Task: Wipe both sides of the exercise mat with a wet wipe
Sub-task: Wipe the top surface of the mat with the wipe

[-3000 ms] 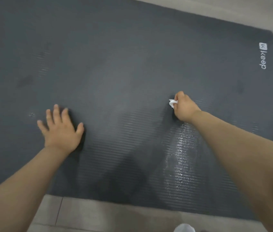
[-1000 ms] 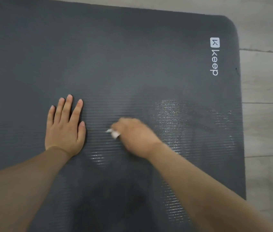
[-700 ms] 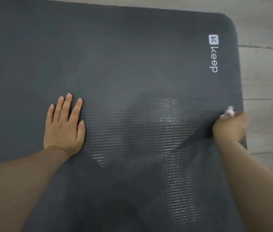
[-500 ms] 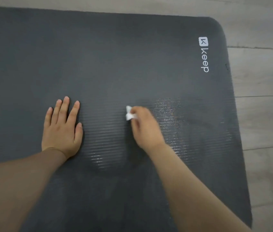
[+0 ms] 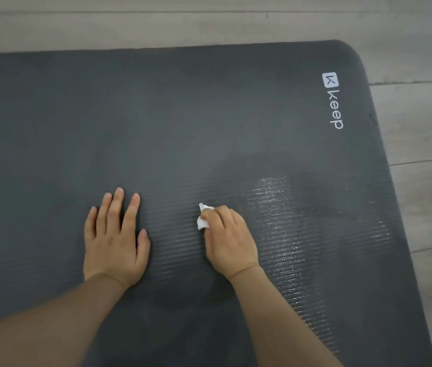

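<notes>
A dark grey ribbed exercise mat (image 5: 183, 123) lies flat on the floor and fills most of the view, with a white "keep" logo (image 5: 333, 100) near its far right corner. My left hand (image 5: 115, 239) rests flat on the mat, palm down, fingers spread. My right hand (image 5: 226, 239) is closed on a small crumpled white wet wipe (image 5: 203, 217) and presses it against the mat just right of the left hand. A shiny wet patch (image 5: 281, 226) spreads to the right of my right hand.
Pale wood-look floor (image 5: 421, 144) shows beyond the mat's far edge and along its right side. The mat's rounded far right corner (image 5: 352, 50) is in view; its left end runs out of frame.
My right hand swept the wipe right to the mat's edge and back left toward the left hand. The view tilted up, showing more floor past the mat. The left hand stayed planted.
</notes>
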Action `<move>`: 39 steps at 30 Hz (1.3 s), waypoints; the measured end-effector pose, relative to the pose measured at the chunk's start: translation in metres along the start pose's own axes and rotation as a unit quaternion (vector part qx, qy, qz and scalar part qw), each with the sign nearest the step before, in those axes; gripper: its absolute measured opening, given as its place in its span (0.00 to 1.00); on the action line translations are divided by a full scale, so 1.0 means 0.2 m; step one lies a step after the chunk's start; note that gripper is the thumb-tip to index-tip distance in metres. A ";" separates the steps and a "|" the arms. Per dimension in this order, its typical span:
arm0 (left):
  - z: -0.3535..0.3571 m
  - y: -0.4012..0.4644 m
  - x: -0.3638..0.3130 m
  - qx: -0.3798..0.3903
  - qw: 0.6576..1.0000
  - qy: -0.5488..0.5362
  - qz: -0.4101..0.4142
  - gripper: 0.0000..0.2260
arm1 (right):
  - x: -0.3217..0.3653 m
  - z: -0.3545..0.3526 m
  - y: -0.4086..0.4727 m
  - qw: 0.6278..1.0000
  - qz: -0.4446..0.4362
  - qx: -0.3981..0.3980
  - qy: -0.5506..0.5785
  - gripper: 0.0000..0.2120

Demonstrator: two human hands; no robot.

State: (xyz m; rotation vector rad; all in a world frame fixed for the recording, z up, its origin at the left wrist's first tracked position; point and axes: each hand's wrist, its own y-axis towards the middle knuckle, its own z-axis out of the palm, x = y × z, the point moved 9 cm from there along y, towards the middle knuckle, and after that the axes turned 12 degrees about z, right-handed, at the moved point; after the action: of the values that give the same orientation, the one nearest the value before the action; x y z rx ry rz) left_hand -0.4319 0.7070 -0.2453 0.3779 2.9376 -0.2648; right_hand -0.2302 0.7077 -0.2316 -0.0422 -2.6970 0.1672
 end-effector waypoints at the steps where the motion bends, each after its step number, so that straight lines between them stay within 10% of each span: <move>1: 0.00 0.00 0.00 -0.001 1.000 0.001 0.001 0.29 | 0.01 0.00 0.00 1.000 -0.008 0.004 0.007 0.10; 7: -0.01 0.02 -0.01 -0.002 1.000 0.019 0.022 0.30 | -0.16 -0.23 0.16 0.988 -0.138 -0.014 -0.064 0.15; 9: -0.01 0.01 -0.01 -0.006 1.000 0.019 0.023 0.30 | -0.69 -0.51 0.33 0.989 0.054 -0.107 -0.091 0.13; 12: -0.01 0.01 -0.01 -0.005 0.999 0.018 0.029 0.30 | -1.55 -0.84 0.27 0.884 0.429 -0.168 -0.076 0.15; 14: -0.01 0.01 0.00 -0.008 0.999 0.021 0.028 0.30 | -1.48 -0.85 0.26 0.856 0.453 -0.245 -0.032 0.12; 17: -0.01 0.01 0.00 -0.008 1.000 0.015 0.027 0.30 | -0.70 -0.52 0.38 0.928 0.292 -0.218 0.074 0.12; 19: -0.01 0.01 0.00 -0.012 1.000 0.011 0.025 0.30 | 0.06 -0.16 0.29 0.998 -0.004 -0.044 0.050 0.13; 22: -0.01 0.01 -0.01 -0.012 1.000 0.001 0.029 0.30 | 0.44 0.09 0.05 0.942 -0.285 0.176 -0.034 0.17; 26: -0.01 0.02 -0.01 -0.009 0.999 -0.001 0.031 0.30 | -0.37 -0.42 0.53 0.999 0.021 -0.021 -0.033 0.14; 29: 0.00 0.01 -0.02 -0.010 0.999 0.001 0.039 0.30 | -1.26 -0.90 0.47 0.898 0.407 -0.166 -0.031 0.14; 31: 0.00 0.02 -0.01 -0.009 0.999 0.006 0.041 0.30 | -1.36 -0.93 0.38 0.853 0.494 -0.167 0.007 0.16; 36: 0.01 0.03 -0.01 -0.006 0.998 0.016 0.053 0.30 | -0.48 -0.46 0.53 0.953 0.223 -0.204 0.000 0.13; 39: 0.01 0.02 -0.01 -0.005 0.998 0.017 0.054 0.30 | 0.32 0.03 0.37 0.992 -0.127 0.006 -0.018 0.17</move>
State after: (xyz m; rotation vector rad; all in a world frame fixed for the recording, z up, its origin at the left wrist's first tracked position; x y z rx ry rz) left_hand -0.4277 0.7106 -0.2472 0.5416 2.9379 -0.2306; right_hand -0.2900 0.7831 -0.2197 0.3101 -2.7065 0.1053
